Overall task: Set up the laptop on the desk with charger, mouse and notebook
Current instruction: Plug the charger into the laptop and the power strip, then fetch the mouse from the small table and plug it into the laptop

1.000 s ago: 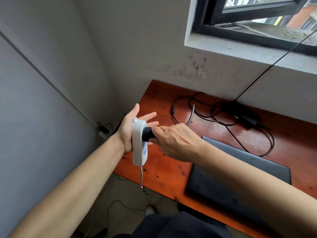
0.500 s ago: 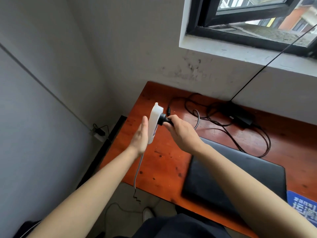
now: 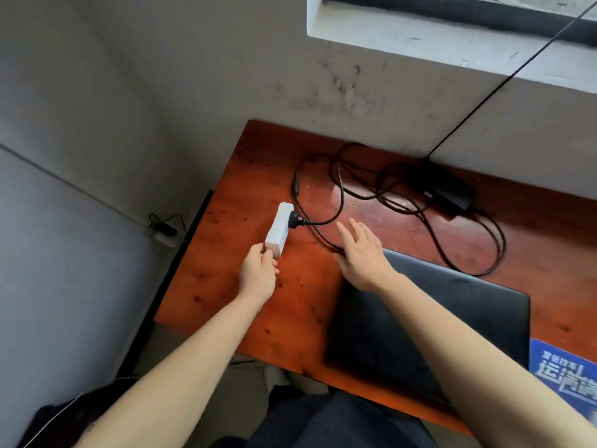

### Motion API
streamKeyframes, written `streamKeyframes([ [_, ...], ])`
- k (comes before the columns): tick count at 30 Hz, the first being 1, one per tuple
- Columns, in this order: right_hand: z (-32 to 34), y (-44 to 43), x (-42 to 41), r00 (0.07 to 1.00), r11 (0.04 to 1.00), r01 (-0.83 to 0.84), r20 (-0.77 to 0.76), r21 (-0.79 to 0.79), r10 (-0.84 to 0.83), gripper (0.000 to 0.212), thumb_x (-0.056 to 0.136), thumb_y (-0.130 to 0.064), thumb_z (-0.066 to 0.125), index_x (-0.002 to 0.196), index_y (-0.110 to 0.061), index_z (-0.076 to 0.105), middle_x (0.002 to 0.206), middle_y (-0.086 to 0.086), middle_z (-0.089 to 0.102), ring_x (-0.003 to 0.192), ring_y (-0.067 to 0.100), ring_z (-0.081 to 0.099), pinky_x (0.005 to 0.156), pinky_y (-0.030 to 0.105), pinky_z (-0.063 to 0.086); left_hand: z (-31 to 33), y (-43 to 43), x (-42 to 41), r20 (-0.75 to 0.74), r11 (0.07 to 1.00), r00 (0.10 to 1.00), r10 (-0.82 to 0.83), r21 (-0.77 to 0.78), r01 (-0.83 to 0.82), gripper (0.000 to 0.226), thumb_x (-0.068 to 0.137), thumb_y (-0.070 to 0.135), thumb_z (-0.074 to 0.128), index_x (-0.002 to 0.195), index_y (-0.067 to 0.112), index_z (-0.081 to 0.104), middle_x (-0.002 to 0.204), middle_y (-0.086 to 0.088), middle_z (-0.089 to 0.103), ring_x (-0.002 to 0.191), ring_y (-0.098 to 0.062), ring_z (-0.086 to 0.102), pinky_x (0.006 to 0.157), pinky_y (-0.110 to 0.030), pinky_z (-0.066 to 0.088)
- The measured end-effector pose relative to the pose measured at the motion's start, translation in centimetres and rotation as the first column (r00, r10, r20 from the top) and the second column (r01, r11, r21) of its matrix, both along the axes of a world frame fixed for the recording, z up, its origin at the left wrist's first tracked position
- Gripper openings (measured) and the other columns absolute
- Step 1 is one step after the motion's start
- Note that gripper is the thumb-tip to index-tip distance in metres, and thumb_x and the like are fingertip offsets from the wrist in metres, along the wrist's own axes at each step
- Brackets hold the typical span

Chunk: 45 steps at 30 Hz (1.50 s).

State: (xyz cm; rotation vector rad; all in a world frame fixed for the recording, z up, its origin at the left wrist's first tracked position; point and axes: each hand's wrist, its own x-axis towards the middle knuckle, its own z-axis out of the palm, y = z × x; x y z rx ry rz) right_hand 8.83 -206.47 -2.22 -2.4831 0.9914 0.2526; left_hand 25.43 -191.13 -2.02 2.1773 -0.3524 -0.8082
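My left hand (image 3: 258, 273) grips the near end of a white power strip (image 3: 278, 229) lying on the left part of the red-brown desk (image 3: 226, 286). A black plug (image 3: 295, 219) sits in the strip's far end. Its cable runs in loops to the black charger brick (image 3: 447, 192) near the wall. My right hand (image 3: 361, 253) hovers with fingers spread just right of the strip, over the cable and the closed black laptop (image 3: 436, 324). A blue notebook (image 3: 565, 373) shows at the right edge. No mouse is in view.
A grey wall runs close along the desk's left side, with a wall socket and small plug (image 3: 163, 229) low down. A window sill (image 3: 452, 53) overhangs the back wall, and a thin black cable (image 3: 504, 82) drops from it to the desk.
The strip went from held upright in the air down onto the desk. My right hand let go of the plug and opened. My left hand shifted to the strip's near end.
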Motion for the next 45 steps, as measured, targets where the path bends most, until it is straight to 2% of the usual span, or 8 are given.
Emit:
streamKeyframes([
  [5,-4.3,0.3,-3.2,0.977,0.999,0.008,-0.213,0.043,0.001,0.083,0.101,-0.059,0.032,0.159,-0.017,-0.01,0.163,0.02,-0.021,0.151,0.038,-0.017,0.123,0.048,-0.003,-2.1,-0.9,0.4,-0.009,0.999,0.999,0.032,0.035,-0.031,0.032,0.105,0.02,0.044,0.135,0.015,0.051,0.104,-0.003,0.068,0.086,-0.013,0.069,0.071,-0.023,0.058],
  [12,-6.5,0.8,-3.6,0.982,0.999,0.012,-0.191,0.035,-0.005,0.081,0.097,-0.059,0.019,0.155,-0.018,-0.02,0.148,0.014,-0.045,0.145,0.034,-0.034,0.115,0.045,-0.022,-3.9,0.0,0.7,0.142,0.954,0.975,-0.172,0.269,0.13,0.033,0.102,0.033,0.05,0.132,0.021,0.053,0.119,-0.005,0.068,0.108,-0.028,0.063,0.089,-0.048,0.056],
  [15,-6.3,1.0,-3.5,0.979,0.999,0.019,-0.205,0.031,-0.013,0.08,0.098,-0.056,0.019,0.155,-0.017,-0.02,0.152,0.018,-0.042,0.146,0.036,-0.033,0.113,0.044,-0.025,-3.6,-0.3,0.8,0.12,0.94,0.974,-0.191,0.308,0.147,0.038,0.102,0.035,0.048,0.137,0.02,0.051,0.13,-0.007,0.063,0.117,-0.03,0.059,0.096,-0.05,0.053],
  [22,-2.3,0.2,-1.9,0.973,0.987,0.157,-0.173,0.027,-0.15,0.077,0.103,-0.054,0.029,0.159,-0.013,-0.005,0.166,0.02,-0.011,0.153,0.038,-0.01,0.124,0.05,0.005,0.3,-0.1,2.4,0.236,0.949,0.947,-0.219,0.277,0.15,0.045,0.102,0.035,0.048,0.144,0.019,0.046,0.148,-0.007,0.049,0.136,-0.028,0.043,0.106,-0.045,0.043],
  [28,5.7,0.6,1.3,0.967,0.933,0.252,0.095,-0.256,-0.235,0.074,0.101,-0.051,0.041,0.158,-0.01,0.018,0.165,0.022,0.006,0.152,0.038,0.008,0.121,0.049,0.018,8.1,2.2,6.8,0.615,0.94,0.712,-0.339,0.2,0.274,0.051,0.102,0.042,0.04,0.147,0.018,0.044,0.154,-0.007,0.043,0.144,-0.027,0.033,0.116,-0.049,0.03],
  [34,11.9,3.5,3.4,0.956,0.852,0.254,0.253,-0.458,-0.149,0.074,0.098,-0.058,0.043,0.158,-0.017,0.025,0.166,0.021,0.007,0.153,0.038,0.008,0.121,0.053,0.013,13.0,6.0,9.1,0.804,0.946,0.505,-0.313,0.216,0.242,0.062,0.097,0.055,0.035,0.151,0.022,0.037,0.16,-0.015,0.029,0.146,-0.04,0.025,0.111,-0.068,0.022],
  [39,15.2,5.9,6.1,0.971,0.822,0.107,0.238,-0.559,0.035,0.079,0.094,-0.069,0.033,0.158,-0.023,0.024,0.167,0.019,0.004,0.153,0.037,0.004,0.121,0.056,0.007,15.4,12.0,9.5,0.815,0.953,0.494,-0.303,0.273,0.134,0.069,0.095,0.06,0.032,0.154,0.025,0.029,0.163,-0.015,0.019,0.148,-0.041,0.018,0.109,-0.073,0.022],
  [45,18.7,10.1,11.6,0.908,0.822,-0.066,0.308,-0.566,0.284,0.083,0.094,-0.074,0.029,0.159,-0.023,0.018,0.167,0.018,0.001,0.154,0.036,-0.001,0.123,0.056,0.005,19.7,21.8,7.1,0.859,0.945,0.482,-0.17,0.281,-0.167,0.072,0.095,0.061,0.029,0.156,0.022,0.027,0.164,-0.017,0.016,0.149,-0.04,0.018,0.112,-0.068,0.02],
])
